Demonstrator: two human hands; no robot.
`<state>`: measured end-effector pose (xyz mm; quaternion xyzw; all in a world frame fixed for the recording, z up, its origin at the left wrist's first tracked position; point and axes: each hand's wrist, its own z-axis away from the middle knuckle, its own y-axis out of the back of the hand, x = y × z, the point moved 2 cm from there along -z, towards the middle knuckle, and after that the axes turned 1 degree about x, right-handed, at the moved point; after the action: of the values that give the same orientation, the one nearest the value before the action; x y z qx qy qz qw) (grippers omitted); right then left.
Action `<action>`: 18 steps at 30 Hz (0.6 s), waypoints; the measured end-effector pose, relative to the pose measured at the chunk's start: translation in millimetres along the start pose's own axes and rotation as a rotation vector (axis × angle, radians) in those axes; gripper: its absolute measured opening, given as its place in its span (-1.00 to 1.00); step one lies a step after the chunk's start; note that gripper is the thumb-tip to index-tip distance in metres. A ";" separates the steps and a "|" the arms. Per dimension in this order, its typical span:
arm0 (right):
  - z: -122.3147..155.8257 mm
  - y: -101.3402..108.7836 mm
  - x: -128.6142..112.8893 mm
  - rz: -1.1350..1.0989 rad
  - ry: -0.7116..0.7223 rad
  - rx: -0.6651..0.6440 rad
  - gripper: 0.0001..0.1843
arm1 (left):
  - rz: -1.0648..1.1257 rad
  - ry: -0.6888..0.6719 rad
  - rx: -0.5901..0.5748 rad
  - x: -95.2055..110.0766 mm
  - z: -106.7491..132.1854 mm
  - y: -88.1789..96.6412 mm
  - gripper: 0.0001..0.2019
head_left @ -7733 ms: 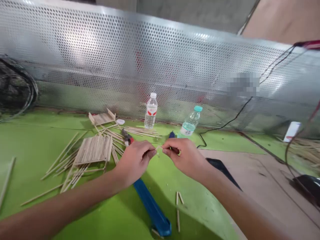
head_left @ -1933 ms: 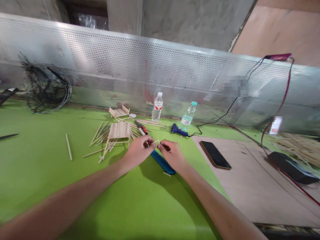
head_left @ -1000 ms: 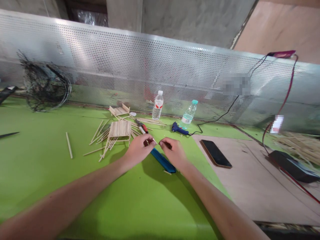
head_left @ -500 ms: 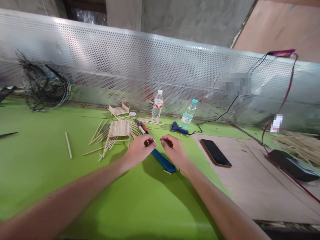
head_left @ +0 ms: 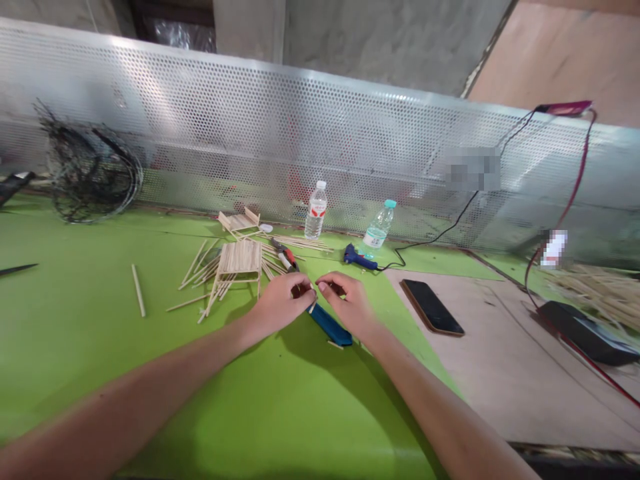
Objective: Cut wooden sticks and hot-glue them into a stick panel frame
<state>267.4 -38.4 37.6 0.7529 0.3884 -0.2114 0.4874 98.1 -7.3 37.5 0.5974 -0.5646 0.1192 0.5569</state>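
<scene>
My left hand (head_left: 281,304) and my right hand (head_left: 347,301) meet fingertip to fingertip above the green table (head_left: 100,347). The left hand pinches a short pale stick piece (head_left: 312,305) that points downward. The right hand's fingers are curled in a pinch close beside it; whether it holds anything is hidden. Just below both hands lies a blue flat tool (head_left: 330,325). A small raft of glued sticks (head_left: 240,259) stands left of the hands among loose sticks.
Red-handled cutters (head_left: 285,256), two water bottles (head_left: 315,211) (head_left: 377,231) and a blue glue gun (head_left: 356,257) with its cable lie behind the hands. A black phone (head_left: 431,307) rests on the brown board at right. A perforated metal wall (head_left: 300,140) closes the back; tangled wire (head_left: 85,173) sits at left.
The hands stayed in place above the blue tool. The stick piece, held level between both hands earlier, now hangs from the left fingers, and the right fingertips have closed in again.
</scene>
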 end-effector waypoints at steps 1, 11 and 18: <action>0.0 0.2 0.2 0.000 0.002 0.005 -0.79 | -0.001 0.001 -0.002 -0.4 -0.1 -0.2 -0.86; 2.2 3.4 -3.3 -0.052 -0.016 -0.014 -0.71 | -0.011 0.032 0.041 -0.3 0.1 1.7 -0.83; 1.6 3.0 0.2 -0.245 -0.093 0.006 -0.63 | -0.026 0.070 0.109 -1.5 0.1 5.9 -0.80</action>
<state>270.0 -40.5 38.4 0.6906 0.4539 -0.3054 0.4730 92.7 -5.1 39.4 0.6293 -0.5298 0.1634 0.5446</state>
